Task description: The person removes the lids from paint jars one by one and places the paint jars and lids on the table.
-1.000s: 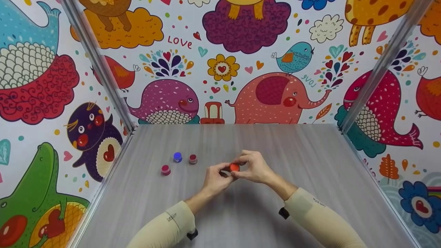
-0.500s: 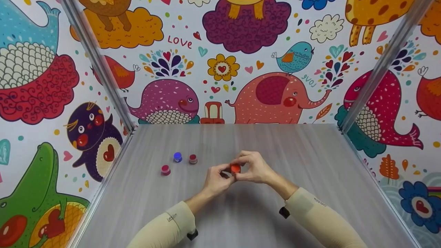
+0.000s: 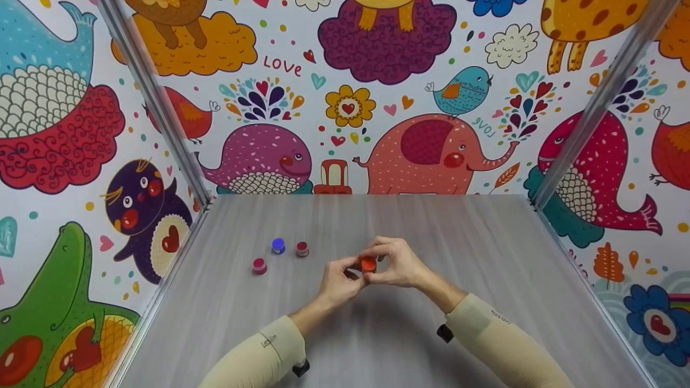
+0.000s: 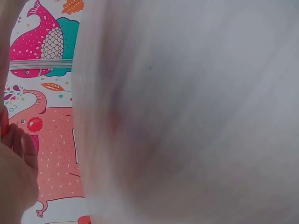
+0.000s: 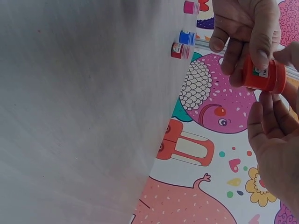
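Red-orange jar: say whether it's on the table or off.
Off: in the right wrist view, the left hand and the right hand grip the red-orange jar, apart from the table.

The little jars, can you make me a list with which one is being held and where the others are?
Held jar: red-orange jar, up off the table
Left hand: pinches the red-orange jar
Right hand: grips the same jar
Jars on table: blue jar, dark red jar, pink jar
Their place: left of both hands
Nearest the person of those three: pink jar
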`<state>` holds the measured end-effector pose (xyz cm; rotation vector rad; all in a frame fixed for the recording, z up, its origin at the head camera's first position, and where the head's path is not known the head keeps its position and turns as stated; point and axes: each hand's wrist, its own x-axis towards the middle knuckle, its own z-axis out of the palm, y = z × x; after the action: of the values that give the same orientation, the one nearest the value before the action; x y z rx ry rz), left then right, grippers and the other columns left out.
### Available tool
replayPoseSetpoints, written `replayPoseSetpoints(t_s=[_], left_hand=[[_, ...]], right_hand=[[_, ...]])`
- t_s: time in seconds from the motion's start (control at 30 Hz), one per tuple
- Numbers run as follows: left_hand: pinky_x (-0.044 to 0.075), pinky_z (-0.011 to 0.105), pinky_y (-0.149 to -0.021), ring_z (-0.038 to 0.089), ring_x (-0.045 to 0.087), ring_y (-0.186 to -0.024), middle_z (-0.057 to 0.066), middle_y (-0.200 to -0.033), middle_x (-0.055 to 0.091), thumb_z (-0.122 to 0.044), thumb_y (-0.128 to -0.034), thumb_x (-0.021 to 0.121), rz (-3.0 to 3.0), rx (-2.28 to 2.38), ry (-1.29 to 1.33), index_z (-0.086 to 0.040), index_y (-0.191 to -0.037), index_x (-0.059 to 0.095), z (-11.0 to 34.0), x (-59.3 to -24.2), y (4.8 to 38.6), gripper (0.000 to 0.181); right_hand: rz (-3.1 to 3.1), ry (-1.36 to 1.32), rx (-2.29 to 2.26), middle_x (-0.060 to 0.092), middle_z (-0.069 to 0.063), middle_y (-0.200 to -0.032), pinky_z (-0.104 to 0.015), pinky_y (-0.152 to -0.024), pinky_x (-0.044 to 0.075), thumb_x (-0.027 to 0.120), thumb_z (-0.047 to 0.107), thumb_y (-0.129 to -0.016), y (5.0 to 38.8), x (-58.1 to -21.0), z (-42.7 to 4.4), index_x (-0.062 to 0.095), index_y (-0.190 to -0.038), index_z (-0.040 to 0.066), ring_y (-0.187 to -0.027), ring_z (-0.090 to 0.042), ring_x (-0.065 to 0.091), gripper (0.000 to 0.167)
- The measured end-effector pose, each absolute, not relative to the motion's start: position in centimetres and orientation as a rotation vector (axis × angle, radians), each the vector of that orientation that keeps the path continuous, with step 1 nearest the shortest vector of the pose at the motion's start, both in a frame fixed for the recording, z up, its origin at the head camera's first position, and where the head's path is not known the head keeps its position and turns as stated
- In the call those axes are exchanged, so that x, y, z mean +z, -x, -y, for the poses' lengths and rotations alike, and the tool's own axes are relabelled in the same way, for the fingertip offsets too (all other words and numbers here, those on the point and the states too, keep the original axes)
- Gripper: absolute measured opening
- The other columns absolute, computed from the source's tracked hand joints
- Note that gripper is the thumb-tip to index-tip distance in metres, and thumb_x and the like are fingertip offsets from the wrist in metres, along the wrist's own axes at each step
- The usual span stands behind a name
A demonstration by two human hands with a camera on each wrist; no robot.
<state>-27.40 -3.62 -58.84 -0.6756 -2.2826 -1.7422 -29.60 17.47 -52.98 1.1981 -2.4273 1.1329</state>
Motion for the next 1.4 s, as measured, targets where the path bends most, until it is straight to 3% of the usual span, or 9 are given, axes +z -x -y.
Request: replayPoseSetpoints(t_s=[0.17, 0.4, 0.67, 0.87, 0.97, 1.17, 1.4], left_hand=[[0.069, 0.055, -0.081, 0.017, 0.081, -0.093, 0.010, -0.102, 0.087, -0.013, -0.0886, 0.094, 2.304, -1.719, 0.641, -0.011, -0.111, 0.088, 3.55, -58.73, 27.39, 0.023], [0.070, 0.054, -0.082, 0.011, 0.079, -0.093, 0.009, -0.102, 0.087, -0.014, -0.0892, 0.095, 2.308, -1.756, 0.621, -0.012, -0.113, 0.088, 3.68, -58.76, 27.33, 0.024], [0.069, 0.056, -0.081, 0.009, 0.078, -0.093, 0.011, -0.104, 0.087, -0.015, -0.0908, 0.094, 2.287, -1.757, 0.641, -0.009, -0.118, 0.086, 3.72, -58.98, 27.28, 0.029], [0.069, 0.057, -0.082, 0.009, 0.078, -0.094, 0.011, -0.105, 0.087, -0.014, -0.0906, 0.094, 2.301, -1.753, 0.632, -0.009, -0.119, 0.086, 3.74, -58.96, 27.27, 0.030], [0.070, 0.051, -0.081, 0.007, 0.077, -0.092, 0.010, -0.105, 0.087, -0.012, -0.0904, 0.093, 2.315, -1.754, 0.631, -0.010, -0.117, 0.086, 3.76, -58.89, 27.18, 0.028], [0.068, 0.034, -0.078, 0.013, 0.078, -0.087, 0.010, -0.103, 0.087, -0.009, -0.0903, 0.092, 2.318, -1.747, 0.644, -0.010, -0.114, 0.087, 3.68, -58.76, 27.09, 0.024], [0.065, 0.026, -0.074, 0.016, 0.078, -0.083, 0.012, -0.101, 0.087, -0.005, -0.0896, 0.089, 2.306, -1.749, 0.657, -0.010, -0.115, 0.087, 3.51, -58.73, 27.00, 0.026]], right_hand=[[2.458, -1.074, 1.121, 0.081, -0.007, -0.104, -0.038, -0.080, 0.065, 0.101, 0.023, -0.083, 29.49, -53.25, -17.44, 0.084, -0.123, 0.009, -0.090, -0.022, 0.074, 0.045], [2.473, -0.999, 1.124, 0.077, -0.007, -0.092, -0.022, -0.074, 0.053, 0.103, 0.028, -0.083, 29.28, -53.26, -17.36, 0.085, -0.106, 0.010, -0.079, -0.028, 0.069, 0.034], [2.443, -1.068, 1.113, 0.077, -0.006, -0.091, -0.044, -0.074, 0.063, 0.100, 0.023, -0.086, 29.36, -53.28, -17.34, 0.087, -0.106, 0.011, -0.081, -0.023, 0.069, 0.026], [2.434, -1.125, 1.133, 0.079, -0.005, -0.098, -0.035, -0.078, 0.063, 0.096, 0.019, -0.090, 29.39, -53.21, -17.46, 0.087, -0.110, 0.012, -0.086, -0.026, 0.074, 0.024], [2.434, -1.142, 1.147, 0.079, -0.005, -0.099, -0.035, -0.078, 0.063, 0.095, 0.018, -0.090, 29.38, -53.15, -17.52, 0.087, -0.112, 0.012, -0.087, -0.028, 0.075, 0.024], [2.442, -1.161, 1.137, 0.080, -0.002, -0.101, -0.032, -0.079, 0.062, 0.094, 0.016, -0.089, 29.37, -53.13, -17.57, 0.087, -0.112, 0.013, -0.089, -0.014, 0.074, 0.024], [2.409, -1.213, 1.152, 0.079, -0.002, -0.100, -0.032, -0.078, 0.063, 0.090, 0.011, -0.088, 29.46, -53.38, -17.67, 0.088, -0.111, 0.014, -0.088, -0.017, 0.073, 0.023]])
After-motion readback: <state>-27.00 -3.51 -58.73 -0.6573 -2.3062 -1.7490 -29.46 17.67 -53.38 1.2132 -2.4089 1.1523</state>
